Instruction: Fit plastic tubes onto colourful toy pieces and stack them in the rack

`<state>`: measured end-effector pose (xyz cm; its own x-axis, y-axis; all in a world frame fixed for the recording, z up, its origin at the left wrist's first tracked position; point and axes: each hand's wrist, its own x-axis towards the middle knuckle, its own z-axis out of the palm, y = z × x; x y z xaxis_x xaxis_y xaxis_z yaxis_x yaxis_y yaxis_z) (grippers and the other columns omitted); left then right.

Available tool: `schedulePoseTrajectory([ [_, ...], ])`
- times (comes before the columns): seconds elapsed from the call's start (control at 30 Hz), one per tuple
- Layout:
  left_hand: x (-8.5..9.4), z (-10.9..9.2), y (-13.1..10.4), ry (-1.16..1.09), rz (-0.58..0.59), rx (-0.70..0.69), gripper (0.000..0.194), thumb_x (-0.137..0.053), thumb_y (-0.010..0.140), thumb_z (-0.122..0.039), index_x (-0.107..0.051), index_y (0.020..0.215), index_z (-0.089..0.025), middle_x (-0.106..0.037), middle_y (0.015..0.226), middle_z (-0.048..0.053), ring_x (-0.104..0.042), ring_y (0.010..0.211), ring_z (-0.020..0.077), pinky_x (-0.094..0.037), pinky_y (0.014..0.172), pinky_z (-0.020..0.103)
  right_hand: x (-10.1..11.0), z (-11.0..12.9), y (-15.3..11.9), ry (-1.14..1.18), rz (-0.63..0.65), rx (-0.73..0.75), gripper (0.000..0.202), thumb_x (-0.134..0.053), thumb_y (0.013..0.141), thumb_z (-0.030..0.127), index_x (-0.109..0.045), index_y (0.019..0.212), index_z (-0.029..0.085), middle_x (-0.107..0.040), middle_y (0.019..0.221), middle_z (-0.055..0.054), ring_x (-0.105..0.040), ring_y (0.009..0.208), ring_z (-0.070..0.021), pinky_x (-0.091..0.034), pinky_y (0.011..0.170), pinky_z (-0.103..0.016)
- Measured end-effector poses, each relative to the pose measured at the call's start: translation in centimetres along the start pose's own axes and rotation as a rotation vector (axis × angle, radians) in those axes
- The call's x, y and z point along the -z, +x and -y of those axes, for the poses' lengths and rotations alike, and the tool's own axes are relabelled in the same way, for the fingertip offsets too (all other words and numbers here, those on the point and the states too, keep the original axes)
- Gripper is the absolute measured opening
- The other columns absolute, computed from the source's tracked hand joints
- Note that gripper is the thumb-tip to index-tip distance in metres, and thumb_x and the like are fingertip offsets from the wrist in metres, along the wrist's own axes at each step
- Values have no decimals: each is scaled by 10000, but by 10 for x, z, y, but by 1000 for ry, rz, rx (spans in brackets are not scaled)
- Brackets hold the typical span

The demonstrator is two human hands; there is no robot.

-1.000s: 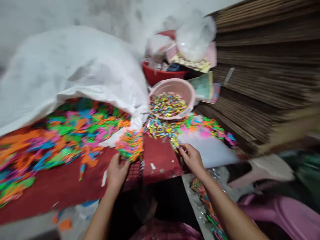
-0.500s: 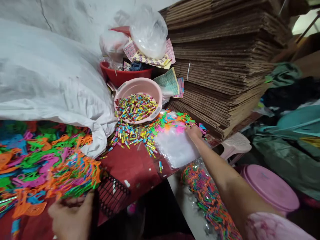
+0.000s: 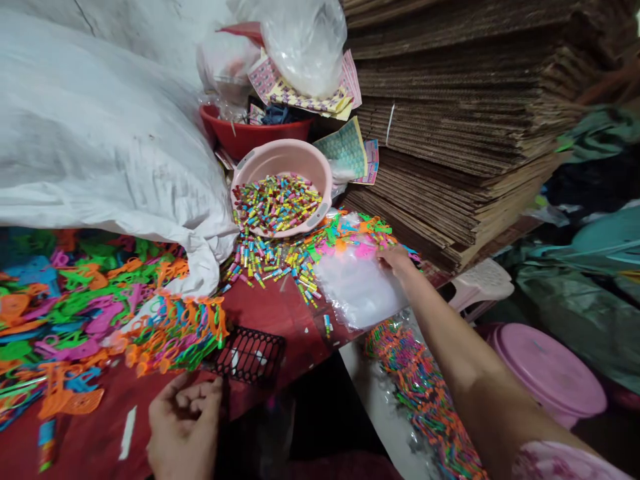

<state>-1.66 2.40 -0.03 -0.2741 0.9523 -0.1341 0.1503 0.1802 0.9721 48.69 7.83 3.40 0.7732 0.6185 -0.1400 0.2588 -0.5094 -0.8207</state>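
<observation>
My left hand is at the lower left over the red table, its fingers curled and the space between thumb and fingers showing nothing held. Just above it lies a row of colorful plastic pieces, and a black mesh basket is to its right. My right hand reaches to the upper right edge of a stack of clear plastic bags. Its fingertips press together at the bags; what they grip is too small to tell. Pink and orange pieces lie along the bags' top edge.
A pink basin holds small striped tubes, some spilled before it. Behind are a red basin and stacked cardboard. A white sack fills the left. A bag of colorful pieces and a pink lidded bucket are lower right.
My left hand has moved right and now shows curled fingers beside the mesh basket. My right hand remains at the bags' edge. The view has shifted slightly.
</observation>
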Motion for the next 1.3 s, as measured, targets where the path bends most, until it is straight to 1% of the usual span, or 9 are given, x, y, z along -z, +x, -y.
schedulePoseTrajectory([
  [0.1,-2,4,-2,-34,-8,-39,763,-805,601,-403,-463,1243,-171,-644,783,-18,-593,549,102,-486,502,201,-6,5,-29,121,142,-13,241,-695,853,345,-658,896,110,-688,850,-75,-634,691,-148,-522,589,-273],
  [0.2,-3,7,-4,-66,-36,-96,694,-780,644,-409,-473,1223,-181,-627,803,-16,-580,561,86,-481,518,188,-19,14,-57,242,243,61,253,-803,681,318,-619,692,145,-620,610,0,-525,516,-96,-394,452,-211],
  [0.4,7,7,18,73,-190,-295,705,-780,657,-399,-477,1257,-186,-588,1039,48,-573,698,100,-532,663,264,-66,40,-133,545,588,197,333,-833,622,386,-691,819,158,-639,657,29,-501,500,-67,-403,486,-201],
  [0.53,13,9,41,75,-63,-367,750,-770,652,-406,-460,1297,-183,-569,1144,99,-614,936,186,-545,788,320,-102,55,-197,706,796,179,320,-814,686,394,-670,885,189,-720,845,-36,-678,700,-161,-542,666,-293],
  [0.63,17,10,51,105,-14,-313,729,-736,704,-413,-438,1328,-182,-602,1004,60,-617,873,176,-539,768,319,-122,61,-235,702,739,282,291,-796,709,367,-684,920,200,-715,957,-37,-675,835,-162,-532,772,-288],
  [0.83,27,0,70,105,105,-405,969,-747,683,-341,-238,1490,-174,-580,1211,111,-599,928,160,-504,885,327,-140,54,-271,415,587,403,213,-708,750,371,-668,854,189,-557,584,53,-477,504,-95,-385,493,-214],
  [0.93,28,-6,71,188,151,-377,907,-737,686,-336,-313,1466,-153,-630,1014,51,-599,819,154,-505,797,304,-141,44,-276,323,531,405,255,-682,753,382,-673,899,173,-564,550,43,-512,496,-119,-411,499,-235],
  [1.07,19,-11,44,387,18,-292,839,-783,663,-378,-421,1392,-173,-624,849,-3,-599,713,168,-476,670,283,-136,38,-279,251,455,449,289,-661,787,406,-674,949,167,-613,601,15,-569,543,-145,-458,552,-263],
  [1.3,4,-14,-9,395,-117,-178,795,-786,699,-395,-393,1361,-194,-693,1032,86,-680,924,284,-513,780,379,-136,41,-286,116,480,580,247,-593,870,417,-667,914,186,-646,652,-4,-608,603,-159,-472,599,-264],
])
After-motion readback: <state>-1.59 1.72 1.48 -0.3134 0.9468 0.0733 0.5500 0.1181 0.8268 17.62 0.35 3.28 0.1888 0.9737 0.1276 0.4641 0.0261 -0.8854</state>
